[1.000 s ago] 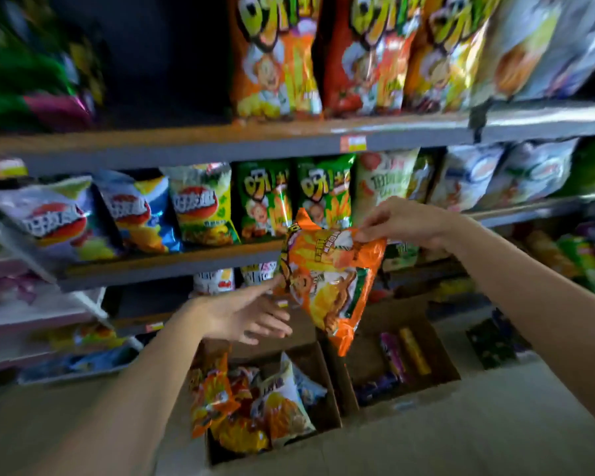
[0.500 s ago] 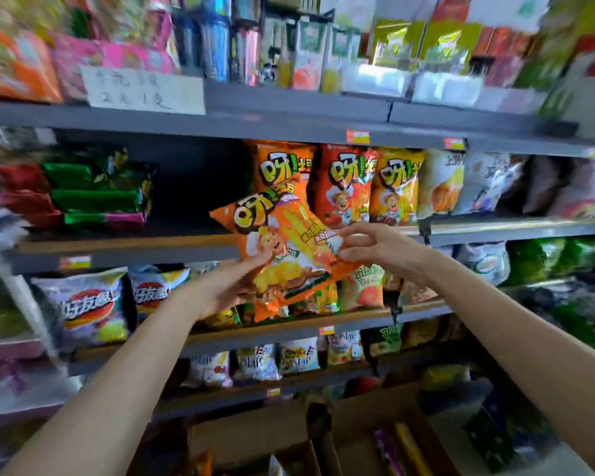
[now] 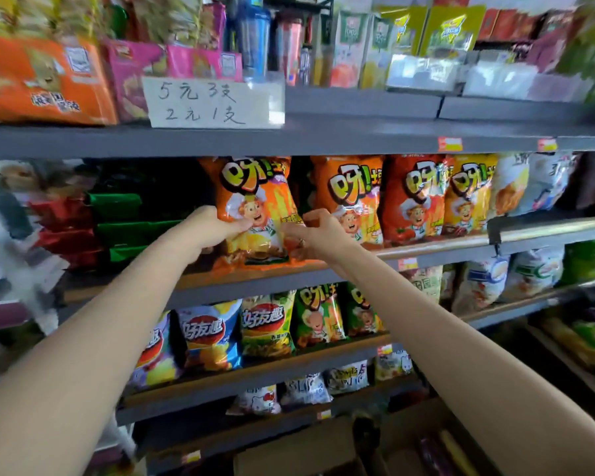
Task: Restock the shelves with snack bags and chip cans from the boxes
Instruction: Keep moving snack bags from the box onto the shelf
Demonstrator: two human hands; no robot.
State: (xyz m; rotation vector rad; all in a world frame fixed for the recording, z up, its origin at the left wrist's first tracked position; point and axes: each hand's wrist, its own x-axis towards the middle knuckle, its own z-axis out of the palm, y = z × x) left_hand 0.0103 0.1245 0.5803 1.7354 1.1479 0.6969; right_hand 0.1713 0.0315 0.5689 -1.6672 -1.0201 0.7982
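Observation:
An orange snack bag with a cartoon chef stands upright on the middle shelf, left of a row of like bags. My left hand grips its lower left edge, thumb across the front. My right hand pinches its lower right corner. A dark gap lies on the shelf to the bag's left. The top flaps of the cardboard boxes show at the bottom edge.
Green and red packets are stacked flat at the left of the same shelf. A handwritten price card hangs on the shelf above. Blue, green and white bags fill the lower shelves.
Both hands lifted the orange bag from above the boxes up to the middle shelf, turned it upright and set it left of the matching bags. My view rose with it.

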